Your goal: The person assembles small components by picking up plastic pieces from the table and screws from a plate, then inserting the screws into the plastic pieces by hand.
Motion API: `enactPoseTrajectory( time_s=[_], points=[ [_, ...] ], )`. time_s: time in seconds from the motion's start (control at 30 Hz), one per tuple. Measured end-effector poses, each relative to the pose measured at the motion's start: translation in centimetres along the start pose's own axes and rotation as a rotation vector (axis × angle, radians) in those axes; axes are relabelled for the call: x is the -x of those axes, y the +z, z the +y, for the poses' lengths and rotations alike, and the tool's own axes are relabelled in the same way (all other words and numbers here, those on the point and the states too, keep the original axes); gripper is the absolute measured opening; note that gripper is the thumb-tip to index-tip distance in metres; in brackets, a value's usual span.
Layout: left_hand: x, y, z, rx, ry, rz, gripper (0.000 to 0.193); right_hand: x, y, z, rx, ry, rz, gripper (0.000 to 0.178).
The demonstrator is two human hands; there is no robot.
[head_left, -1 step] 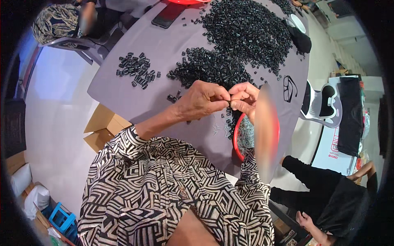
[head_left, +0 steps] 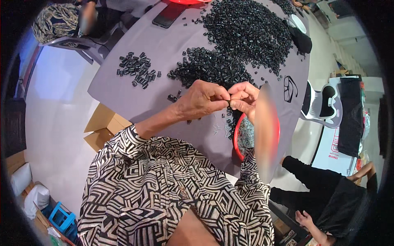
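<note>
My left hand (head_left: 203, 98) and my right hand (head_left: 245, 98) meet above the table, fingertips pinched together on one small black piece (head_left: 229, 102). The fingers cover most of it. Below my right hand stands a red bowl (head_left: 235, 141) filled with thin silvery pins (head_left: 246, 133); a blurred patch hides its right part. A few loose pins (head_left: 216, 130) lie on the cloth left of the bowl. Just beyond my hands spreads a heap of small black cylindrical pieces (head_left: 209, 67), joined to a larger heap (head_left: 246, 33) farther back.
A smaller group of black pieces (head_left: 137, 69) lies at left on the grey tablecloth (head_left: 123, 90). A phone (head_left: 168, 15), eyeglasses (head_left: 290, 89) and a white cup (head_left: 298, 23) are on the table. An open cardboard box (head_left: 104, 127) stands at left. A person in black (head_left: 328, 197) is at right.
</note>
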State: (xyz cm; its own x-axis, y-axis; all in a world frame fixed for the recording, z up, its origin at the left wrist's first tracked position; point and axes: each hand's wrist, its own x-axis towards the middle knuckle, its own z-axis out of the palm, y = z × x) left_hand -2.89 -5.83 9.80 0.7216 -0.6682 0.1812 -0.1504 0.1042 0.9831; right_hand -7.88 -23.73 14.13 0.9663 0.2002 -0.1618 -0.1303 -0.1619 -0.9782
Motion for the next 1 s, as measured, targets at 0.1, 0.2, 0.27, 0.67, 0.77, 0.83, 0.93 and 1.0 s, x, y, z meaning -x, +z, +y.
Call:
enactPoseTrajectory(
  time_s=[0.1, 0.2, 0.27, 0.67, 0.77, 0.83, 0.93, 1.0],
  points=[
    [0.1, -0.8, -0.1, 0.066, -0.098, -0.016, 0.007, -0.8, 0.3, 0.2, -0.044, -0.004, 0.037, 0.022],
    [0.1, -1.4, -0.5, 0.328, -0.258, -0.032, 0.009, -1.4, 0.4, 0.9, -0.154, -0.048, 0.111, 0.017],
    [0.5, -2.3, -0.4, 0.427, -0.262, 0.078, 0.012, -1.8, 0.5, 2.6, 0.046, -0.041, 0.242, 0.011],
    [3.5, -6.6, -1.1, 0.367, -0.317, 0.39, 0.023, -4.7, 7.2, 10.6, 0.631, -0.227, 0.048, 0.015],
    [3.9, -6.6, -1.3, 0.391, -0.342, 0.441, 0.024, -5.4, 7.7, 11.0, 0.774, -0.338, 0.036, 0.014],
    [4.2, -6.7, -1.4, 0.4, -0.331, 0.442, 0.021, -5.7, 7.9, 11.3, 0.919, -0.311, -0.008, 0.013],
    [4.2, -6.7, -1.8, 0.399, -0.291, 0.412, 0.018, -5.2, 7.8, 11.3, 1.032, -0.268, -0.001, 0.013],
    [4.2, -6.4, -2.0, 0.386, -0.261, 0.384, 0.017, -4.9, 7.9, 11.4, 1.028, -0.285, 0.026, 0.014]
  ],
)
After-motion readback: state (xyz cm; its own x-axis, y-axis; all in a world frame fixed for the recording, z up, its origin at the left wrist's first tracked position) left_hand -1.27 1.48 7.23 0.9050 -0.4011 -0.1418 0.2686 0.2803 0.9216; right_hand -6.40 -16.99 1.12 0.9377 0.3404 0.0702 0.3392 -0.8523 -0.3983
